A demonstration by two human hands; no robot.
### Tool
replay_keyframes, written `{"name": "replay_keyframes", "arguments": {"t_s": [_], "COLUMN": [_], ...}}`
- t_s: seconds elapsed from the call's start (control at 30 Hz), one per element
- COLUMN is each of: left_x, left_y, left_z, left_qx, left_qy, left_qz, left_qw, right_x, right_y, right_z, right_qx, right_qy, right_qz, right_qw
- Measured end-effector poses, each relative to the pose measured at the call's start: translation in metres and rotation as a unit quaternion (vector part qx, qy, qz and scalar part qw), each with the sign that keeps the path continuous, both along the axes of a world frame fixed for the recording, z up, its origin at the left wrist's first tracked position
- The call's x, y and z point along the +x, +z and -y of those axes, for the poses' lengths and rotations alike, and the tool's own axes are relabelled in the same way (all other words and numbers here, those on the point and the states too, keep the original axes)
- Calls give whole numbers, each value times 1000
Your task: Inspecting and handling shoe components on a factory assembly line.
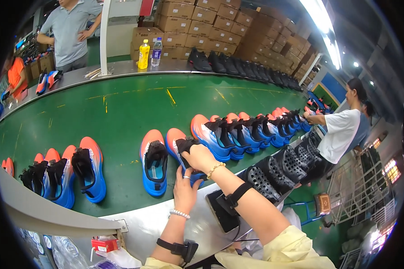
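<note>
An orange, white and blue sneaker (174, 138) with a black collar lies on the green belt, its toe pointing away from me. My right hand (201, 158) reaches over its opening, fingers closed at the black collar and tongue; the fingertips are partly hidden. At the heel, my left hand (185, 189) grips the same shoe from the near side. Just to the left stands a matching sneaker (155, 161), untouched, showing a blue insole. Further left is a group of the same sneakers (89, 168), and a longer row of sneakers (213, 136) runs off to the right.
A metal ledge (152, 224) edges the belt on my side, with a dark flat device (223, 210) on it. Black perforated shoe-shaped pieces (261, 184) line the right. Across the belt stand two bottles (143, 54) and black shoes (199, 60). A person in white (343, 134) works at right.
</note>
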State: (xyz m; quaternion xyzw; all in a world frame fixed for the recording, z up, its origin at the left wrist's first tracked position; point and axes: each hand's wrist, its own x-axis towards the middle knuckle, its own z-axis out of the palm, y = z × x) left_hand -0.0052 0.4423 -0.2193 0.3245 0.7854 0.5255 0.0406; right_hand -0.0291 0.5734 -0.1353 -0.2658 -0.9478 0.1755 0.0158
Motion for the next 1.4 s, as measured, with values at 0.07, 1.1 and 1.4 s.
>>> {"name": "replay_keyframes", "arguments": {"t_s": [0.07, 1.1, 1.4], "left_x": [-3, 28, 25], "left_y": [-4, 53, 51], "left_z": [-3, -29, -148], "left_qx": [44, 83, -102], "left_qy": [-10, 102, -137], "left_qz": [-9, -308, -223], "left_qw": [999, 942, 960], "right_x": [-2, 346, 428], "right_y": [-11, 138, 61], "right_z": [1, -116, -169], "right_qx": [61, 67, 84], "right_qy": [19, -122, -310], "right_qz": [-27, -308, -204], "right_qw": [998, 941, 925]}}
